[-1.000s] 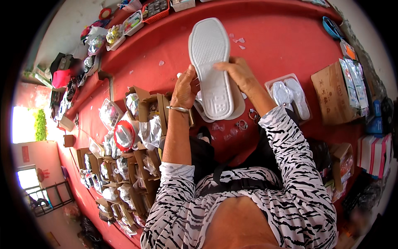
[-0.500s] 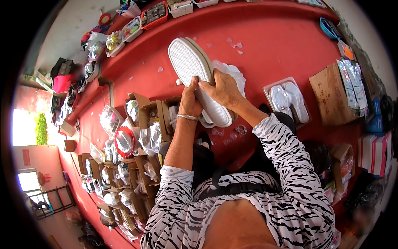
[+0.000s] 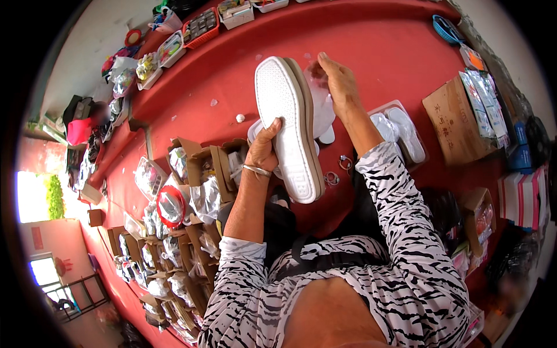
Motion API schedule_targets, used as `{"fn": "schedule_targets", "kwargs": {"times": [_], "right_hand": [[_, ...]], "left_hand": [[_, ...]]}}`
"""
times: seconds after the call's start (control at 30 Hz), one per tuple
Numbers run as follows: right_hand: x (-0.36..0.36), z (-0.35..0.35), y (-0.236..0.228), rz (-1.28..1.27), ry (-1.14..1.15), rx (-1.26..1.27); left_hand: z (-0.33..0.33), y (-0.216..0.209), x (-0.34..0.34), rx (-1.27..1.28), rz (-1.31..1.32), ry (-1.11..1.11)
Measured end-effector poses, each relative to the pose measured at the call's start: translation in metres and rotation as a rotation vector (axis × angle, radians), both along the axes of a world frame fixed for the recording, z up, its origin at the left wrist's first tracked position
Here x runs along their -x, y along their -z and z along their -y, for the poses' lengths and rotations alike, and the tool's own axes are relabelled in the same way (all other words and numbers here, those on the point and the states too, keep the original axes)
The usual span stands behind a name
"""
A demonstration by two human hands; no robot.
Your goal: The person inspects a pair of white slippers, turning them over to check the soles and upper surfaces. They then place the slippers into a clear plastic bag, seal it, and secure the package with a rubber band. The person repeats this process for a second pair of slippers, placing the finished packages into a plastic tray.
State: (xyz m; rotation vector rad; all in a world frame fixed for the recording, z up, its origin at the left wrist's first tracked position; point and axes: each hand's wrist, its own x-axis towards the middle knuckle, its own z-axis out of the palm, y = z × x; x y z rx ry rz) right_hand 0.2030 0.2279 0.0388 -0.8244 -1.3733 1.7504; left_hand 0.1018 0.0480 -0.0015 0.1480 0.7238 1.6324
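My left hand [image 3: 266,149] grips a pair of shoe soles [image 3: 283,104] near their middle, thumb on the face toward me. The front sole is white and textured with a stitched-looking rim; a beige edge shows behind it. The pair stands almost upright before me. My right hand [image 3: 342,84] is raised to the right of the soles, apart from them. One finger stretches up and the others are slightly blurred, with nothing visible held. Behind the soles lies whitish, see-through plastic [image 3: 320,98], partly hidden, with white pieces around it.
At right, a clear tray [image 3: 426,158] holds more white soles, beside a cardboard box [image 3: 455,124]. Several open cartons [image 3: 200,168] with bagged goods crowd the left. A small white lump [image 3: 240,118] and plastic scraps lie on the red floor [image 3: 194,87]. Baskets line the far ledge.
My right hand has let go of the soles and moved up and right. The soles have shifted right and turned more upright, still in my left hand.
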Motion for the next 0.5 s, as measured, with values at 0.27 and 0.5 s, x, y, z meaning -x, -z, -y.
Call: {"fn": "schedule_targets", "kwargs": {"times": [0.27,0.5], "right_hand": [[0.006,0.020,-0.007,-0.070,-0.253,-0.105],[0.008,0.014,-0.008,-0.037,-0.180,-0.246]], "left_hand": [[-0.003,0.011,-0.013,0.059,-0.005,0.154],[-0.002,-0.001,-0.008,0.092,-0.136,0.041]]}}
